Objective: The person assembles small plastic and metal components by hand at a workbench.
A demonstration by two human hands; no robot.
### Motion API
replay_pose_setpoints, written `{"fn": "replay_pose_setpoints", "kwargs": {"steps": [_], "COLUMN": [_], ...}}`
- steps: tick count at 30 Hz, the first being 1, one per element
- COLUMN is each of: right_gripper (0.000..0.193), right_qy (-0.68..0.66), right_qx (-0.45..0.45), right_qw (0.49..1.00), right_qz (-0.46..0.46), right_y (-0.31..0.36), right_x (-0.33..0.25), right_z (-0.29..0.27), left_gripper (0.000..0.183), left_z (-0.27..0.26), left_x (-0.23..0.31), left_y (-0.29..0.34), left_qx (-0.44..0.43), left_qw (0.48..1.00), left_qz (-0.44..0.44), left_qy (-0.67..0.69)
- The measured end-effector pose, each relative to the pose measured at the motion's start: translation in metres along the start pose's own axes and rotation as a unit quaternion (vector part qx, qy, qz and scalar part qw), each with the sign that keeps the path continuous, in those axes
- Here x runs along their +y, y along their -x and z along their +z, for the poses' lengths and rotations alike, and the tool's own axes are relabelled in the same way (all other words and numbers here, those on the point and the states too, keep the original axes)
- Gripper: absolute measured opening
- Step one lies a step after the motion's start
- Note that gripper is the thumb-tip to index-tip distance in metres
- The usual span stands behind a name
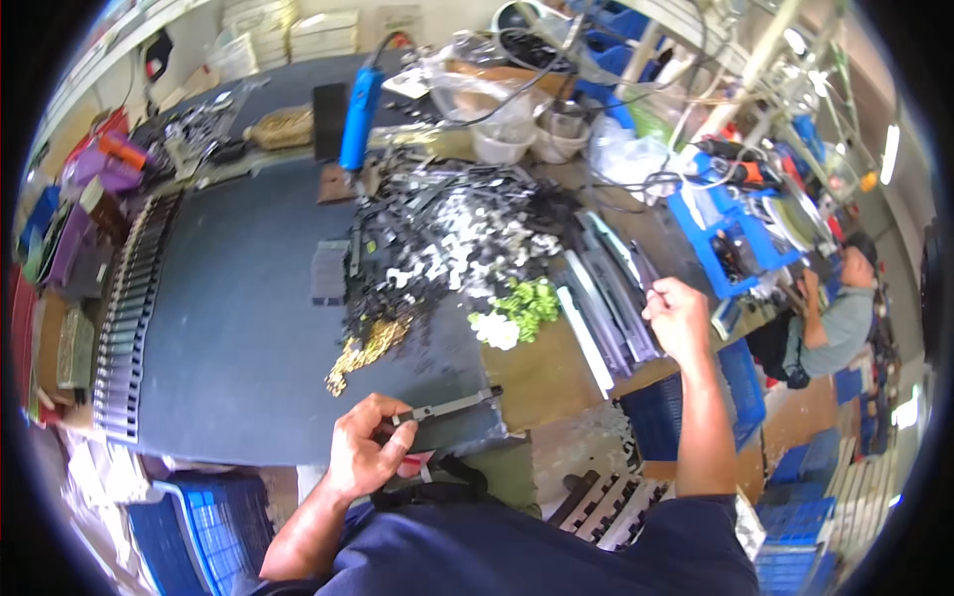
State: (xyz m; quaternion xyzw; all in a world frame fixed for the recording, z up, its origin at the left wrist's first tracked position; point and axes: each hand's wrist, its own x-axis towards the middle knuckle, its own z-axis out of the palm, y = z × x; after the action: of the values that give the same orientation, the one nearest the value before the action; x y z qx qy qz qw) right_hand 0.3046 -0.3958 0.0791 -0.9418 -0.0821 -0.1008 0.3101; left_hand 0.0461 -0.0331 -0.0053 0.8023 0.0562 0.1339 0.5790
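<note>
My left hand [373,445] is closed near the table's front edge, with a narrow grey metal bar [447,406] between thumb and fingers. The bar points right and has a dark piece at its far end. Over to the right, my right hand [680,316] is pinched at the edge of a bundle of long dark strips [611,298]. A dark strip [643,266] meets its fingertips. One pale strip [585,341] lies along the bundle's left side. Left of the bundle are small green parts [534,306], white parts [496,331] and gold-coloured parts [368,350].
A large heap of small black and silvery parts [467,233] covers the middle of the table. Above it hangs a blue electric screwdriver [360,119]. Many bars stand in a row [124,338] at left. Blue bins [730,243] and a seated person [840,318] are at right.
</note>
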Motion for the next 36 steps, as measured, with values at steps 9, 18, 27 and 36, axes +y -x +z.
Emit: {"fn": "replay_pose_setpoints", "kwargs": {"steps": [9,18,27,36], "right_gripper": [0.011,0.045,0.028,0.027], "right_qy": [-0.428,-0.48,-0.084,-0.083], "right_qx": [-0.188,-0.335,-0.307,-0.3], "right_qw": [0.884,0.803,0.881,0.863], "right_qz": [-0.027,-0.111,-0.349,-0.398], "right_y": [0.078,0.097,0.097,0.108], "right_x": [-0.089,-0.132,-0.113,-0.117], "right_z": [0.069,0.089,0.08,0.092], "left_gripper": [0.016,0.016,0.014,0.015], "left_z": [-0.043,-0.07,-0.08,-0.073], "left_x": [-0.018,-0.029,-0.015,-0.016], "left_y": [0.03,0.044,0.04,0.036], "left_qx": [0.052,0.058,0.012,-0.011], "left_qw": [0.998,0.998,0.999,0.998], "left_qz": [-0.034,-0.001,0.029,0.05], "left_qy": [0.027,0.007,-0.034,-0.02]}}
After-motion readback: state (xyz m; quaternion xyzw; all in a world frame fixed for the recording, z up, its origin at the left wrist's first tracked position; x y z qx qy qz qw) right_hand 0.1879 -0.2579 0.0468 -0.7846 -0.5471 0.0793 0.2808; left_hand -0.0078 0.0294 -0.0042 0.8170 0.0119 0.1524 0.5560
